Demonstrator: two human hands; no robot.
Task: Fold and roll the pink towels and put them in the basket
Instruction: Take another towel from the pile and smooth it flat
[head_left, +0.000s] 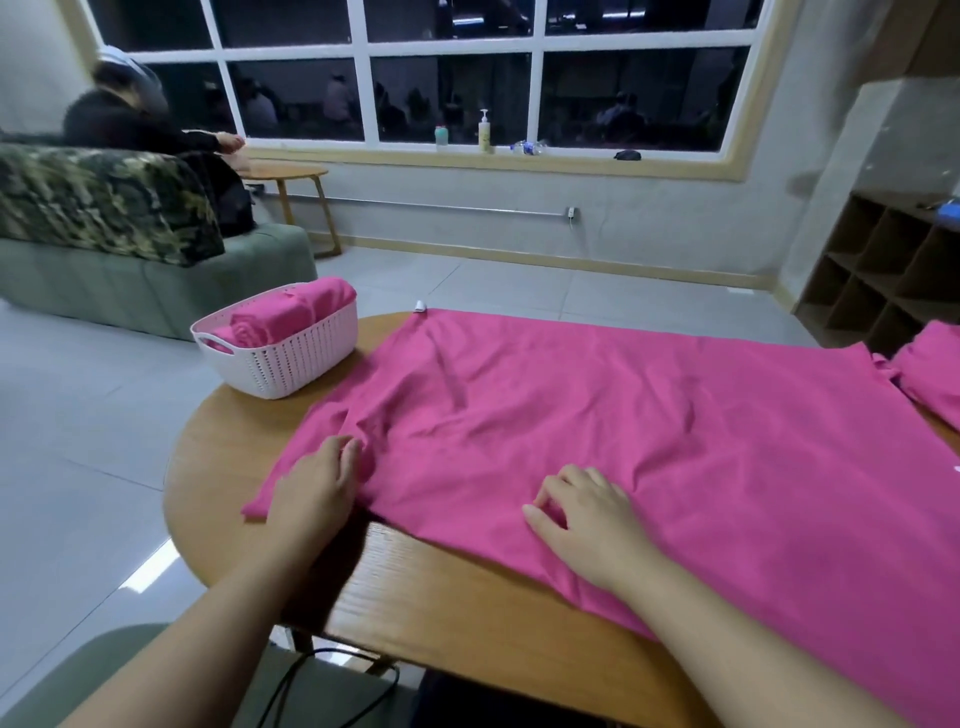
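A large pink towel (649, 441) is spread flat across a round wooden table (467, 597), its cloth wrinkled toward the left end and its near edge running diagonally over the tabletop. The left hand (317, 488) is laid on the towel's near-left corner, palm down, with the fingers curled into a bunched fold of cloth there, so that the fabric appears to be gripped. The right hand (587, 512) is rested palm down on the towel close to its near edge, the fingers bent and the thumb and forefinger drawn together on the cloth in what looks like a pinch; whether any fabric is actually caught between them cannot be told for certain. The two hands are set apart from each other along the same near edge. A white perforated basket (280, 358) is stood on the far-left part of the table, just beside the towel's left end, and rolled pink towels (291, 317) are seen lying inside it. A second pink towel (930, 374) is placed at the right edge of the table, near the spread one. A small white tag (420, 305) is visible at the spread towel's far-left corner. Behind the table a green sofa (156, 280) with a camouflage cover (104, 202) is seen, and a person (130, 119) is seated there
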